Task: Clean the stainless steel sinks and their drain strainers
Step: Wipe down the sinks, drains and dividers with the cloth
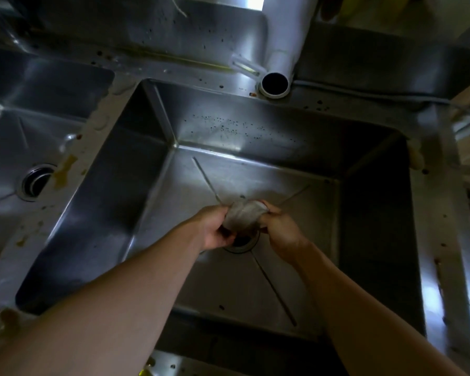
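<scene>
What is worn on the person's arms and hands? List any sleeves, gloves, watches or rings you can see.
Nothing is worn that shows. Both forearms are bare from the lower edge of the picture to the wrists, with no sleeve in view. The left hand and the right hand have no gloves. No watch, band or bracelet shows at either wrist. The fingers are partly hidden and the light is dim, so a ring cannot be ruled out.

A working kitchen: two deep stainless steel sinks (255,137) set side by side in a food-spattered steel counter (98,109).
</scene>
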Available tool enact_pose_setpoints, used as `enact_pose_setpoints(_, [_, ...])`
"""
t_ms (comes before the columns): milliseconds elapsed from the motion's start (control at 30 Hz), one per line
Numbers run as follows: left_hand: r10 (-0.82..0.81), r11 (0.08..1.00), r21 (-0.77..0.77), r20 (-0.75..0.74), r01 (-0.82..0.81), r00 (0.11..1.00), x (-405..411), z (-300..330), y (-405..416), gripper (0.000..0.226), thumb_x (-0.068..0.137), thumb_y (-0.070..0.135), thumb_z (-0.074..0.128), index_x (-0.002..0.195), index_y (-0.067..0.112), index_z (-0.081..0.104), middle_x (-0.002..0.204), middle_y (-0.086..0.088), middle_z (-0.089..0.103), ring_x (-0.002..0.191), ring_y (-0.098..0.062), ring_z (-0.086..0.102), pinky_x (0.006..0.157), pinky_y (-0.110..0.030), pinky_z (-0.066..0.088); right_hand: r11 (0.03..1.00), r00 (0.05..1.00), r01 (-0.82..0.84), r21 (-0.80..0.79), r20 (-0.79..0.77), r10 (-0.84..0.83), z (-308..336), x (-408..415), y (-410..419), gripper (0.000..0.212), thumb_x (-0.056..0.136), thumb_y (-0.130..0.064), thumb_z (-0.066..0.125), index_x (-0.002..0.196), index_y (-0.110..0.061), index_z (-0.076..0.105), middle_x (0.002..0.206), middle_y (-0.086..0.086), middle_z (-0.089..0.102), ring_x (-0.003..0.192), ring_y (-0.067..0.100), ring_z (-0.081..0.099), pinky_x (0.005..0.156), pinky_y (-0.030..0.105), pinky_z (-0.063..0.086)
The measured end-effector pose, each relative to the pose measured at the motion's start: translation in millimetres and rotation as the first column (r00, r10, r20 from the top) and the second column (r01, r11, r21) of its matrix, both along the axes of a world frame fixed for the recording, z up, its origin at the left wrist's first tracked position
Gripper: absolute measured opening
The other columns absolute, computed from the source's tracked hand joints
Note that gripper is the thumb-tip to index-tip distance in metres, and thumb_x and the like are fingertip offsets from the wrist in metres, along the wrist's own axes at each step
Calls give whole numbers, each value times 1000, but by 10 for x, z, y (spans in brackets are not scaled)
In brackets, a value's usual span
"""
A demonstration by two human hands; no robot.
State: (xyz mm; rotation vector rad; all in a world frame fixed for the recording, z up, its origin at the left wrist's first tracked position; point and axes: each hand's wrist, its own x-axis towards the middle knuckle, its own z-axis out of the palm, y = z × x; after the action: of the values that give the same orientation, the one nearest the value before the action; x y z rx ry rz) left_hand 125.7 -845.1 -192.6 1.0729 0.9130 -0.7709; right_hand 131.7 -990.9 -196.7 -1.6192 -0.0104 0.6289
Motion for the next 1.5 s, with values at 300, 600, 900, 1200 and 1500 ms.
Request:
enact_pose_setpoints(300, [-159,972,198,168,124,973,118,-35,-5,20,91,9,45,84,17,62,61,2,61,58,-11,53,47,-21,42,978,988,12,-208,155,21,-20,-163,164,34,93,-30,58,125,-21,48,113,-2,59,108,14,57,90,27,48])
enact_pose_setpoints(600, [-500,696,692,275,192,822,33,-432,-153,22,96,12,34,77,21,37,71,0,40,61,-11,36,52,-28,26,949,979,171,-266,-61,-194,-419,80,308,22,98,-17,45,101,3,55,88,12,58,87,24,57,74,30,41])
enact_pose_setpoints(900, [-575,639,751,321,168,753,9,-724,-84,21,95,5,34,78,17,35,69,-1,41,62,-15,41,54,-31,28,958,954,132,-254,-229,-192,-732,204,361,27,96,-8,42,78,-8,62,82,13,63,82,26,59,77,34,47])
enact_pose_setpoints(1200, [-456,765,623,344,164,821,20,-686,18,21,100,15,36,81,17,45,78,-4,49,77,-20,48,62,-27,36,952,956,160,-261,-199,-215,-698,153,360,27,99,-20,48,115,-1,59,112,9,61,106,20,57,93,27,44])
enact_pose_setpoints(1500, [169,976,124,92,-179,981,-15,-276,23,20,95,10,46,83,10,62,75,-13,63,66,-25,60,62,-31,49,950,994,103,-294,58,-90,-205,15,241,22,94,-9,55,108,7,60,110,23,62,104,35,58,94,42,45])
